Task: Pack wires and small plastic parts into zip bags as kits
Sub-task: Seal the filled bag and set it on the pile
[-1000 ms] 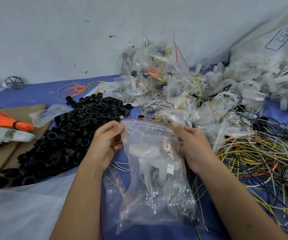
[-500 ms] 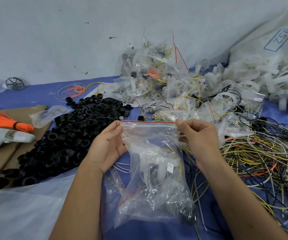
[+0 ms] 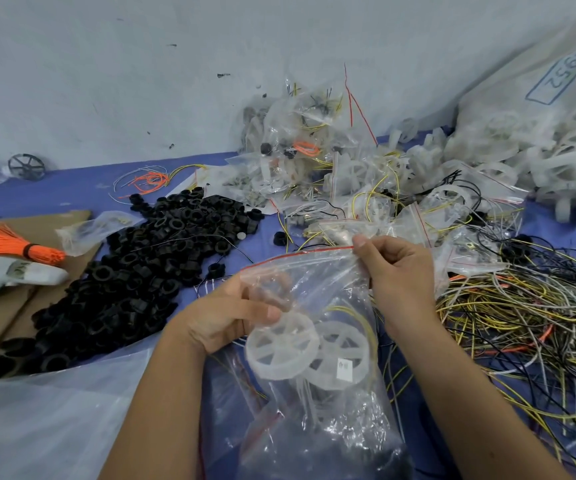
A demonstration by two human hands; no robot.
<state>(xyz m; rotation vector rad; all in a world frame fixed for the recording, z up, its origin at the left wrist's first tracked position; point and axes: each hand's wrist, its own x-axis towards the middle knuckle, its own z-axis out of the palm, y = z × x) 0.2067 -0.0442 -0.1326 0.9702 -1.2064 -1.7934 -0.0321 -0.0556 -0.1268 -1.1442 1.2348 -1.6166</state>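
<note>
A clear zip bag (image 3: 328,403) with a red seal strip hangs in front of me, holding two white plastic wheels (image 3: 281,348), yellow and white wires and a small label. My right hand (image 3: 400,271) pinches the bag's top right corner at the seal. My left hand (image 3: 231,313) grips the bag's left side, its fingers curled round the plastic with the thumb by the nearer wheel. The bag's mouth looks slack between both hands.
A heap of black plastic rings (image 3: 134,278) lies left on the blue cloth. Filled zip bags (image 3: 314,168) pile up by the wall. Loose wires (image 3: 528,323) tangle at right, white wheels (image 3: 556,161) spill from a sack. An orange wire bundle (image 3: 6,244) lies on cardboard.
My left hand dropped from the seal's left end to the bag's side. The bag tilted, its wheels swinging into view. My right hand kept its pinch on the right corner.
</note>
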